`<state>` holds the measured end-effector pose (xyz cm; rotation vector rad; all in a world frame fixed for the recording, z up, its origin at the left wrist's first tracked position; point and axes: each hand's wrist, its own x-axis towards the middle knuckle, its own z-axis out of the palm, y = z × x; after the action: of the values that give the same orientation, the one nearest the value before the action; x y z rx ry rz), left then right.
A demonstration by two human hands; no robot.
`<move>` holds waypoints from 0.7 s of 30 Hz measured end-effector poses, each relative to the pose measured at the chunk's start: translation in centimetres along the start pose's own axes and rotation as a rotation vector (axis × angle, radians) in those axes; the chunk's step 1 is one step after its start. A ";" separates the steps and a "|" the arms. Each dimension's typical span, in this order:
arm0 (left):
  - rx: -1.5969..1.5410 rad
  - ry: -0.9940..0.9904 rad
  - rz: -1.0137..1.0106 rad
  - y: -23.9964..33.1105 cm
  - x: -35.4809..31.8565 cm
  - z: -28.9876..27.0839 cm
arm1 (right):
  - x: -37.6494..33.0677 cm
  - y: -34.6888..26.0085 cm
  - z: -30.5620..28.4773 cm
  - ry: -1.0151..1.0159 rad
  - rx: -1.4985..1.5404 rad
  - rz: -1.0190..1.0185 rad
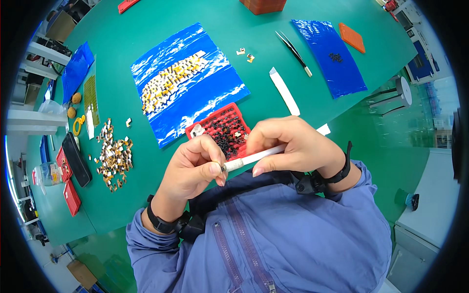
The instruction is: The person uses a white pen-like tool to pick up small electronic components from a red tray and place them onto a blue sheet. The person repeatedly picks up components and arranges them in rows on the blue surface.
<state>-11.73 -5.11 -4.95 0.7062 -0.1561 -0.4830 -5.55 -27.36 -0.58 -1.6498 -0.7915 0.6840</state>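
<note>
A slim white stick (pixel 264 154) lies slantwise in my right hand (pixel 295 145), whose fingers and thumb are closed round it. Its far end sticks out past the wrist side. My left hand (pixel 195 163) pinches a small dark part at the stick's left tip, between thumb and fingers; the part is mostly hidden. Just beyond both hands sits a red tray (pixel 192 132) holding many small black pieces (pixel 224 133), a few pale pieces and a clear lump at its left corner. My hands partly cover the tray's near side.
Blue film (pixel 215 100) carries rows of small white-and-yellow parts (pixel 171 80). Loose similar parts (pixel 115 154) are heaped at left, near a black case (pixel 76 159) and yellow scissors (pixel 78 124). Tweezers (pixel 294 54), a white strip (pixel 283 91) and another blue film (pixel 349 80) lie at right.
</note>
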 end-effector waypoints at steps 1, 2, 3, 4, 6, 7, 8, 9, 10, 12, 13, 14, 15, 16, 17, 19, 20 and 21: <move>-0.006 -0.002 0.003 0.0 0.0 0.0 | -0.1 0.0 -0.1 -0.041 0.053 0.061; -0.013 -0.004 0.005 0.0 0.0 0.0 | -0.1 0.1 -0.1 -0.081 0.106 0.122; -0.008 -0.003 0.007 0.0 0.0 0.0 | -0.2 0.2 -0.2 -0.121 0.159 0.183; -0.004 -0.001 0.008 0.0 0.0 0.1 | -0.1 0.5 -0.1 -0.075 0.078 0.076; 0.000 0.003 0.007 0.0 0.1 0.1 | 0.2 1.2 0.1 0.021 -0.082 -0.136; -0.001 0.006 0.005 0.0 0.1 0.2 | 0.1 1.1 0.1 -0.006 -0.005 -0.064; -0.001 0.009 0.005 0.0 0.1 0.2 | 0.1 0.9 0.1 -0.034 0.072 0.007; 0.000 0.005 0.006 0.0 0.1 0.1 | 0.0 0.8 0.1 -0.061 0.148 0.078; 0.001 0.001 0.007 0.1 0.1 0.1 | 0.1 0.8 0.0 -0.107 0.154 0.145; 0.006 -0.002 0.012 0.0 0.1 0.1 | 0.1 1.1 0.2 -0.023 0.026 -0.019; 0.012 -0.001 0.016 0.0 0.1 0.1 | 0.2 1.3 0.3 0.019 -0.038 -0.100; 0.019 0.001 0.020 0.0 0.1 0.0 | 0.2 1.2 0.3 0.042 -0.061 -0.116; 0.015 0.008 0.014 0.0 0.1 0.1 | 0.3 1.2 0.3 0.065 -0.083 -0.132; 0.011 0.014 0.007 0.0 0.1 0.2 | 0.3 1.2 0.3 0.088 -0.105 -0.148; 0.008 0.018 -0.001 0.0 0.2 0.2 | 0.4 0.9 0.3 0.051 -0.035 -0.055; 0.003 0.014 -0.004 0.0 0.2 0.1 | 0.3 0.2 0.3 -0.023 0.106 0.131; 0.000 0.013 -0.006 0.0 0.2 0.0 | 0.3 0.3 0.3 -0.005 0.040 0.082; 0.009 0.019 -0.011 0.1 0.2 0.1 | 0.2 0.6 0.3 0.013 -0.027 0.034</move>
<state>-11.53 -5.23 -4.85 0.7211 -0.1367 -0.4864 -5.62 -27.10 -1.23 -1.6940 -0.7676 0.6889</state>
